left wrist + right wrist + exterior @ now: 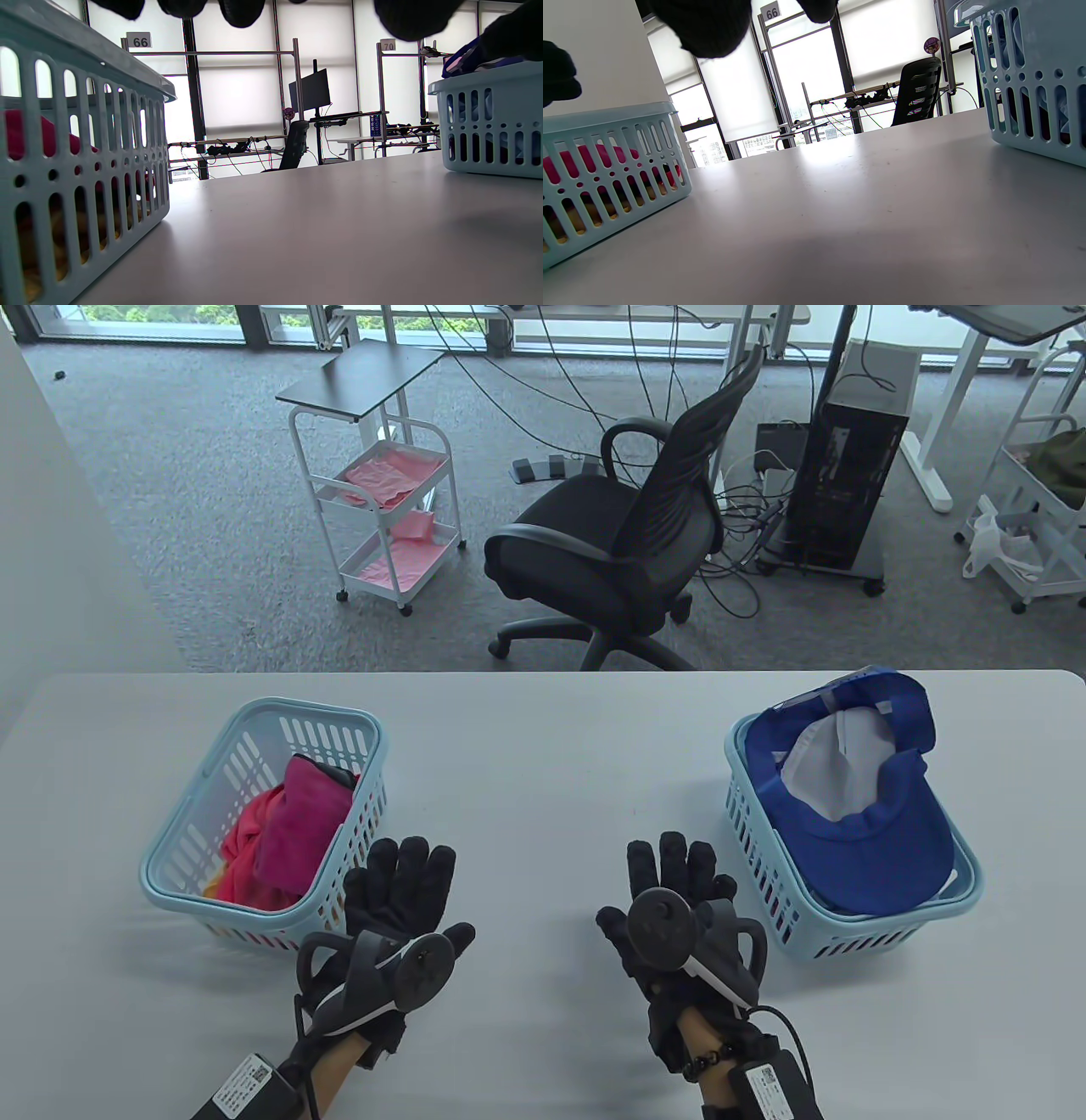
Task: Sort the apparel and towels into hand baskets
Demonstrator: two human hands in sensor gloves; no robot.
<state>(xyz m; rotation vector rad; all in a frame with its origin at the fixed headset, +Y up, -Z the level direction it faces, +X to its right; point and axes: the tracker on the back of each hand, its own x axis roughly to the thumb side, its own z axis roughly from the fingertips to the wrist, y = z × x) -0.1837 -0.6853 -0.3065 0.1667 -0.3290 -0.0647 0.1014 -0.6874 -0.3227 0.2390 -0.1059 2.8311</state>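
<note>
Two light blue hand baskets stand on the white table (543, 746). The left basket (182, 848) holds pink and orange towels (288, 831). The right basket (755, 848) holds a blue cap (882, 823) with a white lining. My left hand (399, 891) lies flat on the table beside the left basket, fingers straight, holding nothing. My right hand (670, 882) lies flat too, just left of the right basket, empty. In the left wrist view the left basket (85, 169) fills the left side and the right basket (492, 127) sits at the right. In the right wrist view the left basket (606, 178) and right basket (1035, 76) frame the bare tabletop.
Beyond the table's far edge stand a black office chair (628, 551), a white trolley (382, 500) with pink cloths, and a computer tower (848, 483) amid cables.
</note>
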